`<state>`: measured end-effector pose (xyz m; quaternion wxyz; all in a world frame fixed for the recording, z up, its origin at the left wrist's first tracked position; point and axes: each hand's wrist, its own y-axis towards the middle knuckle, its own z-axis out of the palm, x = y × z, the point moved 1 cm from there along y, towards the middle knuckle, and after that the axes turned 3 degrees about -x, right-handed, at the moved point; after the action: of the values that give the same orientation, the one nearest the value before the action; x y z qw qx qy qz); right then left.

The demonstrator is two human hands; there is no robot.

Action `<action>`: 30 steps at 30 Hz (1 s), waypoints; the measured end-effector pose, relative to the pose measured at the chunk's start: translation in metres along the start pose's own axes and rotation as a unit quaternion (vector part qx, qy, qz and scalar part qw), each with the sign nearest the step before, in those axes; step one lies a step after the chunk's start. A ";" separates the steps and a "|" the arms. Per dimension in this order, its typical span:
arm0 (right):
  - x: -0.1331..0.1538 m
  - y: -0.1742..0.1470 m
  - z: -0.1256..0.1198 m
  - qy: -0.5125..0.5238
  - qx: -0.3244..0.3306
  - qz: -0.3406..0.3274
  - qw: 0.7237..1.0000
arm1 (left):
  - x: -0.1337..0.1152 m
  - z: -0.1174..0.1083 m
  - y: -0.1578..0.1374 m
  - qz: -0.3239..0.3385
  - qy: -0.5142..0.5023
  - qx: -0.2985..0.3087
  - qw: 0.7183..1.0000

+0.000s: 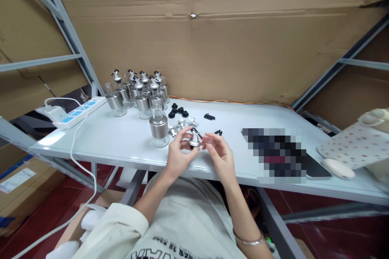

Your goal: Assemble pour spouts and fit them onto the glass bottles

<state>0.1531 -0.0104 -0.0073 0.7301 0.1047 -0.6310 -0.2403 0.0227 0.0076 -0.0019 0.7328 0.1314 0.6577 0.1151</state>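
Note:
My left hand (180, 154) is closed around a pour spout (194, 141), silver with a black flap and a black base. My right hand (221, 154) is beside it with bent fingers apart, the fingertips close to the flap; whether they touch it I cannot tell. Just beyond my left hand lie several silver spout bodies (182, 123). A glass bottle with a steel band (159, 129) stands upright to the left, its neck bare. Black ring-shaped stoppers (178, 111) lie in a group behind the spout bodies. Small black parts (218, 132) lie past my right hand.
Several steel-banded bottles (143, 105), most with spouts, stand at the back left. More black pieces (209, 116) lie mid-table. A power strip (79, 113) with a white cable (73, 149) is left. At right are a blurred-out dark object (275, 151), a white oval object (338, 168) and a dotted item (349, 143).

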 end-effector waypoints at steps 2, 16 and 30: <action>0.002 -0.001 0.000 -0.025 0.017 -0.020 0.999 | 0.001 0.000 0.001 -0.013 -0.044 -0.002 0.999; -0.003 0.000 0.001 -0.051 -0.045 0.035 0.997 | 0.001 -0.002 0.003 0.002 -0.055 0.108 0.993; -0.003 -0.003 -0.001 -0.081 0.004 0.042 0.996 | -0.002 -0.004 0.003 0.008 0.004 0.073 0.997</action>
<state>0.1528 -0.0111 -0.0115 0.6853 0.0613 -0.6932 -0.2145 0.0189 0.0099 0.0011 0.7174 0.1898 0.6663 0.0734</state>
